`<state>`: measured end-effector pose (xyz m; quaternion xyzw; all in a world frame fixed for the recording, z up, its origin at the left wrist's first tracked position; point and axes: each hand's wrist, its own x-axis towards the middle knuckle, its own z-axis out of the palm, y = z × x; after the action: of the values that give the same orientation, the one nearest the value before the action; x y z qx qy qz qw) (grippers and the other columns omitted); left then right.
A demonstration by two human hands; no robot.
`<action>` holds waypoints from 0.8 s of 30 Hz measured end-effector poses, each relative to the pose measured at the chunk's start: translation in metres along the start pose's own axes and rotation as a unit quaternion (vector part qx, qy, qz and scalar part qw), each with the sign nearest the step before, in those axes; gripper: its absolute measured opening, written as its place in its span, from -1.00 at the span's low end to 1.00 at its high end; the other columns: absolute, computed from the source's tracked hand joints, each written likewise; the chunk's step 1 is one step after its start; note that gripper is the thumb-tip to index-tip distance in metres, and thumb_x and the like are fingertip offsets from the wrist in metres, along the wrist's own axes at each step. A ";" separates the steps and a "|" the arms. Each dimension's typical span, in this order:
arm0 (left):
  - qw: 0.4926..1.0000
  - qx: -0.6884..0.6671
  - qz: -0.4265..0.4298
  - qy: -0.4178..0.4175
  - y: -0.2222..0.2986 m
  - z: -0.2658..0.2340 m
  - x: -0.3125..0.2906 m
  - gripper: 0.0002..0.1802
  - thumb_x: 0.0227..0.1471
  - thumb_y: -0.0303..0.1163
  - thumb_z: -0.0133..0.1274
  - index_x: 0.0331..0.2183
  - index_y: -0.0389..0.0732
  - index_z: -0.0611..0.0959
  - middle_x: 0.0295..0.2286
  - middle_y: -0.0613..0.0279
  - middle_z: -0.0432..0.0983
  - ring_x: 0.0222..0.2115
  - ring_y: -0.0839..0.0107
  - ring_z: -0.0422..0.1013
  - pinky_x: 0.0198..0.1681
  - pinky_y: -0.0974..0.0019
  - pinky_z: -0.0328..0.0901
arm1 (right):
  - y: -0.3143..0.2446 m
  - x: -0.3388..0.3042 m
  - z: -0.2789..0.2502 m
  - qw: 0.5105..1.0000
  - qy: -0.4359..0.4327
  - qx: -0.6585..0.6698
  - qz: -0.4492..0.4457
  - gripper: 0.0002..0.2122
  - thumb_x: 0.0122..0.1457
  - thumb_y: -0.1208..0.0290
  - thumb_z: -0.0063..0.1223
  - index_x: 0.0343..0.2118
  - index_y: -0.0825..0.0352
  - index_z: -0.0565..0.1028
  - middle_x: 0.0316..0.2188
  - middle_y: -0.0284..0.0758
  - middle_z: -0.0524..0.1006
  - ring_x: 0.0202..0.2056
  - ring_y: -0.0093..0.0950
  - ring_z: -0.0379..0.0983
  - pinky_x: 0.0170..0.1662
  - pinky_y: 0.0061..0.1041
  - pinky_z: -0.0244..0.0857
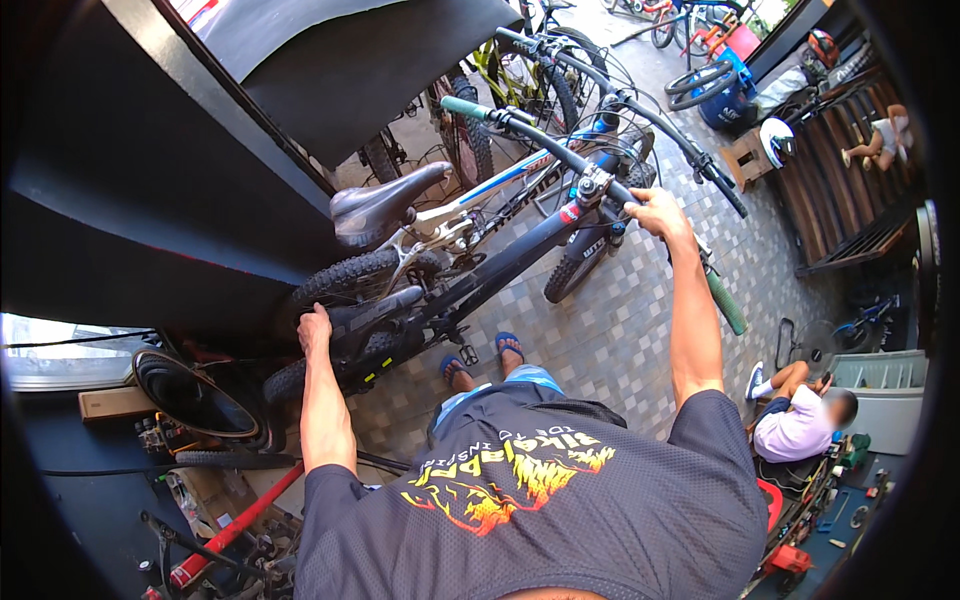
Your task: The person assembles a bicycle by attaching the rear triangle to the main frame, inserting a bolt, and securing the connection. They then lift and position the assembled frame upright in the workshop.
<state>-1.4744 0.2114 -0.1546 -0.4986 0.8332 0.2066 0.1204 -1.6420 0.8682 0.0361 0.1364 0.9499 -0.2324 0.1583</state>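
Observation:
A dark mountain bike (500, 262) stands in front of me, angled from lower left to upper right. My right hand (660, 213) is closed round its black handlebar (563, 153), just right of the stem (592, 184). The bar ends in teal grips (727, 302). At the rear, my left hand (315, 328) grips the back end of the dark saddle (375, 308); part of its fingers is hidden. Close behind stands a white and blue bike (440, 215) with a worn black saddle (385, 205).
More bikes (520, 80) crowd the far side. A loose wheel (190, 390) and a red frame tube (235, 530) lie at lower left. To the right, a person (800, 420) sits by a workbench, and a small child (885, 140) is on a wooden bench (830, 190). Grey tiles (560, 350) cover the floor.

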 end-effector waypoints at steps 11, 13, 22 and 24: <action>0.998 -0.033 0.051 0.007 -0.012 0.001 -0.012 -0.21 0.23 0.35 -0.10 -0.02 -0.20 0.73 0.00 -0.15 0.61 0.07 -0.14 0.50 0.13 -0.12 0.36 | -0.010 -0.038 0.027 0.956 0.179 -0.226 -0.052 -0.52 0.26 0.08 0.17 0.25 -0.06 0.50 0.09 -0.24 0.58 0.15 -0.16 0.47 0.20 -0.10 0.33; 0.994 -0.072 0.081 0.027 -0.019 0.006 -0.011 -0.22 0.23 0.35 -0.08 -0.09 -0.23 0.73 -0.05 -0.17 0.63 0.02 -0.13 0.52 0.12 -0.11 0.36 | -0.007 -0.046 0.041 0.918 0.256 -0.276 -0.121 -0.53 0.23 0.14 0.21 0.22 0.01 0.52 0.04 -0.27 0.55 0.14 -0.21 0.39 0.20 -0.09 0.26; 0.920 -0.196 0.233 0.248 -0.038 0.018 -0.083 -0.45 0.15 0.02 0.24 -0.05 -0.23 0.57 -0.10 -0.11 0.50 -0.02 -0.09 0.41 0.10 -0.08 0.30 | -0.022 -0.150 0.149 0.922 0.230 -0.216 -0.222 -0.35 0.14 0.07 0.27 0.28 0.21 0.42 0.08 -0.11 0.51 0.15 -0.08 0.35 0.19 -0.02 0.24; 0.880 -0.209 0.300 0.304 -0.037 0.022 -0.119 -0.50 0.13 -0.08 0.27 -0.05 -0.23 0.57 -0.14 -0.07 0.51 -0.07 -0.02 0.44 0.06 -0.03 0.33 | -0.028 -0.178 0.169 0.938 0.088 -0.204 -0.265 -0.34 0.15 0.06 0.27 0.29 0.22 0.40 0.09 -0.07 0.50 0.15 -0.07 0.34 0.19 -0.01 0.24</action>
<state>-1.3858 0.2989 -0.1345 -0.2770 0.8759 0.2405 -0.3135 -1.4486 0.7291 -0.0294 -0.1358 0.9888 -0.0537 0.0308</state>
